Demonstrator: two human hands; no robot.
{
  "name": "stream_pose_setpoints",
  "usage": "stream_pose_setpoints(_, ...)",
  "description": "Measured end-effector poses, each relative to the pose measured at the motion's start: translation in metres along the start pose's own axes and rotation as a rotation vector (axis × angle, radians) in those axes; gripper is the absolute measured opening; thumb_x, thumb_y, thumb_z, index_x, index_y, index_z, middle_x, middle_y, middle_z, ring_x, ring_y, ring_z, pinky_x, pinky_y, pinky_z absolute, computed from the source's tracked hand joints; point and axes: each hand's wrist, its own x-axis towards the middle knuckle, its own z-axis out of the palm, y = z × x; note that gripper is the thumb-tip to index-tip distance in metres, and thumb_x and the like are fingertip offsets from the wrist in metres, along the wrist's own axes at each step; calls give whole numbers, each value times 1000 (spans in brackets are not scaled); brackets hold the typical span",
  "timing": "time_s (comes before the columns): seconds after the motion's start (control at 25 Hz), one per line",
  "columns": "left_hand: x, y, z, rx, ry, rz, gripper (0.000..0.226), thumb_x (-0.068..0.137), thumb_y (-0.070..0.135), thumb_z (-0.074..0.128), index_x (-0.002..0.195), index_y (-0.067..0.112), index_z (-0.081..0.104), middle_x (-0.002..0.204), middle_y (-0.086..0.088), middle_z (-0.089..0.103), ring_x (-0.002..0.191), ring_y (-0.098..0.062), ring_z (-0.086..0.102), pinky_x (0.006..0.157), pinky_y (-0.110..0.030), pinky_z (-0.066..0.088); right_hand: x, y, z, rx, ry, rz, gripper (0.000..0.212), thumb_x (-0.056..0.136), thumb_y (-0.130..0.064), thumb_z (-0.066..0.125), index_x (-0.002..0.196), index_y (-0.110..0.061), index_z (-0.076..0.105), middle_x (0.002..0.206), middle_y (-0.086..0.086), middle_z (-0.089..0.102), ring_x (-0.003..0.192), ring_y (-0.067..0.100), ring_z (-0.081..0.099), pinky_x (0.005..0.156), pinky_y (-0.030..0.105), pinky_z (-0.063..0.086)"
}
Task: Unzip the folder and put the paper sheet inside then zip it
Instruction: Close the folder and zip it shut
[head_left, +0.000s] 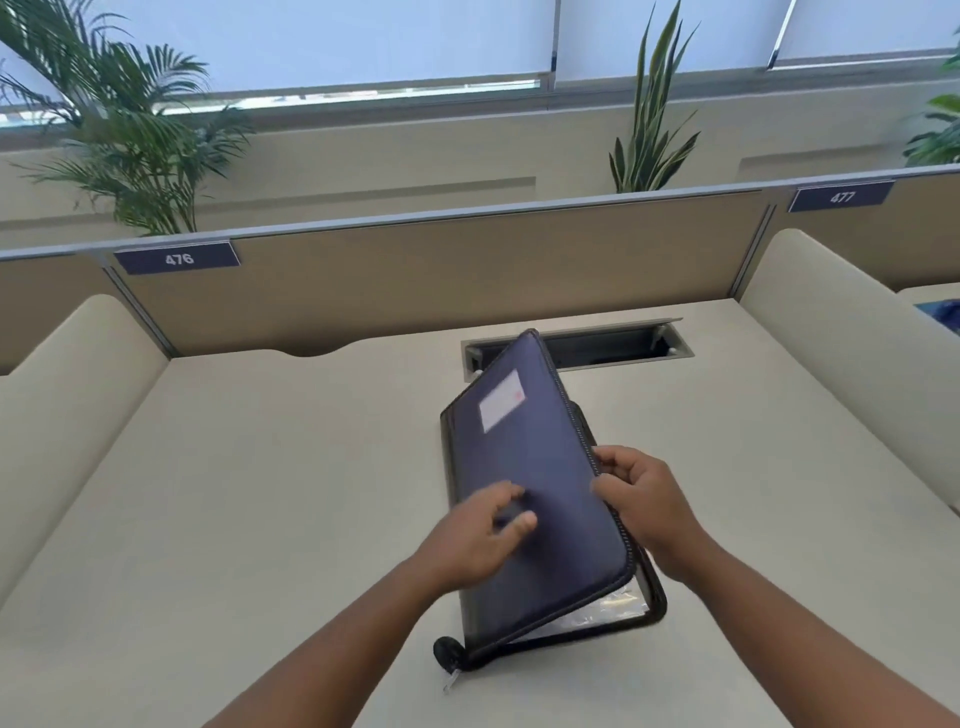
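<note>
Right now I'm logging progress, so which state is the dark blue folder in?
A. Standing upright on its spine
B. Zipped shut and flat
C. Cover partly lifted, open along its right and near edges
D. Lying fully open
C: the folder gapes along its near edge, its cover gripped by the right hand.
</note>
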Motion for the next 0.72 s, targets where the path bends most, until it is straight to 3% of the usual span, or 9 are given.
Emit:
stream_pose_setpoints(0.12,-10,-35,31,155,-118,-32,63,97,52,56,154,31,39,168,9,22,151,-12,29,121,-32,29,9,32,-33,-117,36,182,40,86,9,49,99,-16,77,92,9,80,79,22,74,75,39,59)
stream_pose_setpoints(0.2,-19,-52,43,275,-146,-51,70,94,55,57,157,36,31,170,10,11,156,-17,14,125,-39,23,12,64,-46,-348,39,221,37,83,1,51,96,-22,76,86,3,78,79,21,73,77,43,58)
stream_pose_setpoints(0.28,-29,-66,51,356,-157,-62,74,93,58,55,158,42,23,171,11,1,157,-20,4,125,-41,19,12,89,-49,-547,20,248,32,81,-10,59,103,-28,73,96,-3,75,88,20,70,85,43,56)
stream_pose_setpoints(0.36,-37,-77,56,340,-147,-71,75,92,60,54,158,44,21,170,14,-6,155,-21,7,124,-39,23,10,117,-44,-684,-32,266,52,82,-21,70,133,-29,62,128,-4,65,112,21,63,99,39,51)
stream_pose_setpoints(0.44,-43,-87,60,274,-110,-85,73,93,59,55,157,44,23,169,15,-8,154,-19,14,123,-35,25,8,135,-36,-820,-56,257,70,87,-29,71,151,-20,44,142,2,53,127,24,53,108,37,42)
stream_pose_setpoints(0.56,-46,-100,65,171,-8,-126,73,92,55,61,156,42,30,168,12,-2,150,-17,22,121,-31,26,15,150,-28,-841,-43,227,71,90,-32,68,153,-19,39,144,4,48,130,25,48,110,36,40)
stream_pose_setpoints(0.72,-47,-111,63,64,120,-195,74,87,52,71,152,33,42,158,12,23,133,-13,47,111,-26,39,26,153,-17,-846,-34,204,69,92,-33,66,154,-20,38,143,4,46,128,26,48,110,37,39)
